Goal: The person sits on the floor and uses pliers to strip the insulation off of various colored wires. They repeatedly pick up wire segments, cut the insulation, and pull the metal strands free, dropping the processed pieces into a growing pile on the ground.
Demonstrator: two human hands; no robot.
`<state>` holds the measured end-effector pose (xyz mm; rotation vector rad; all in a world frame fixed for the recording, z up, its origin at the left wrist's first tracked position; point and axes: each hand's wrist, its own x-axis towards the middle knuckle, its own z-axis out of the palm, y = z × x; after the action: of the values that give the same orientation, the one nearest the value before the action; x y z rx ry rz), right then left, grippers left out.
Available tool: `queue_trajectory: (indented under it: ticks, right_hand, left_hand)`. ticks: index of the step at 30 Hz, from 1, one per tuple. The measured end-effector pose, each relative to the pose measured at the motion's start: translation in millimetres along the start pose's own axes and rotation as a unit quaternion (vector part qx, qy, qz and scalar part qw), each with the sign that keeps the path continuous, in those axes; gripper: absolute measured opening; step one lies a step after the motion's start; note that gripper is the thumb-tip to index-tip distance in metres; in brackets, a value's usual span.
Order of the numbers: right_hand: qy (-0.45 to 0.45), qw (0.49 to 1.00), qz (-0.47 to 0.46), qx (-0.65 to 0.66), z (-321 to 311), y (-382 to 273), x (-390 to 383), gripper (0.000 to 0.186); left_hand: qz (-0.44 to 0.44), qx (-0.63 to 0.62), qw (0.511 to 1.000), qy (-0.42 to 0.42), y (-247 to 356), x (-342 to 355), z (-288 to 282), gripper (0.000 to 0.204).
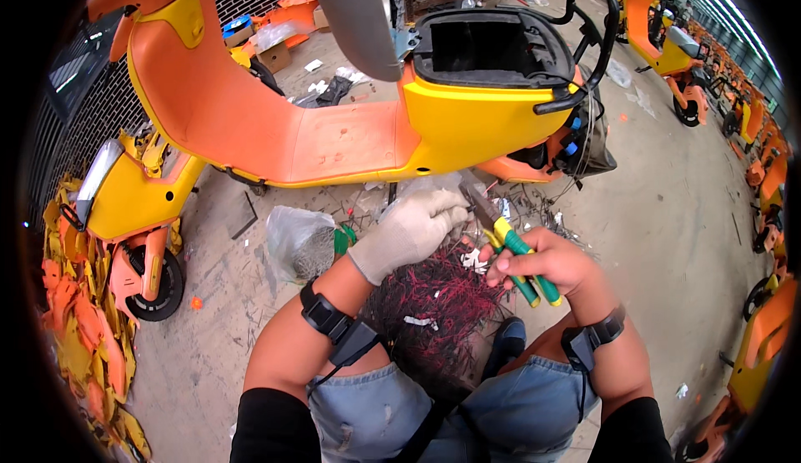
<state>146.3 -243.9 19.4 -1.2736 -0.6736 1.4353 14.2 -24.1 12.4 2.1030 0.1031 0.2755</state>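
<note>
My right hand, bare, is wrapped round the handles of green-and-yellow pliers. The pliers' dark jaws point up and to the left, close to the fingertips of my left hand. That hand wears a pale knit glove and has its fingers bent together. Whatever it pinches is too small and dark to make out. Below both hands, between my knees, lies a tangled heap of black and red wires. Left of the glove sits a clear plastic bag with grey wire-like stuff in it.
A yellow-and-orange scooter stands right ahead, its seat compartment uncovered. Another scooter and heaped orange and yellow panels are at left. More scooters line the right side. Scraps litter the concrete floor.
</note>
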Motion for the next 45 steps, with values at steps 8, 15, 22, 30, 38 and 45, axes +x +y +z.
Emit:
queue_trajectory:
  ticks: [8,15,22,30,38,45]
  right_hand:
    - [0.026,0.993,-0.018,0.117,2.3,-0.8,3.8,0.042]
    - [0.330,0.881,-0.229,-0.248,-6.4,5.2,16.0,0.032]
    - [0.260,0.881,-0.294,-0.264,20.7,6.2,19.6,0.022]
    - [0.241,0.911,-0.259,-0.212,26.6,2.7,17.5,0.012]
    - [0.261,0.873,-0.296,-0.287,17.5,5.3,15.0,0.012]
    - [0.285,0.875,-0.269,-0.283,13.7,7.4,13.2,0.013]
  left_hand:
    - [-0.015,-0.066,0.998,0.018,-2.5,-2.8,3.3,0.022]
    - [-0.126,-0.238,0.959,-0.083,8.2,-0.2,8.1,0.032]
    - [-0.194,-0.377,0.891,-0.161,13.5,-1.5,14.1,0.033]
    - [-0.186,-0.446,0.857,-0.179,9.4,-3.1,14.2,0.032]
    - [-0.205,-0.441,0.865,-0.123,30.0,-6.4,15.7,0.032]
    - [-0.199,-0.387,0.896,-0.086,35.9,-10.9,3.5,0.032]
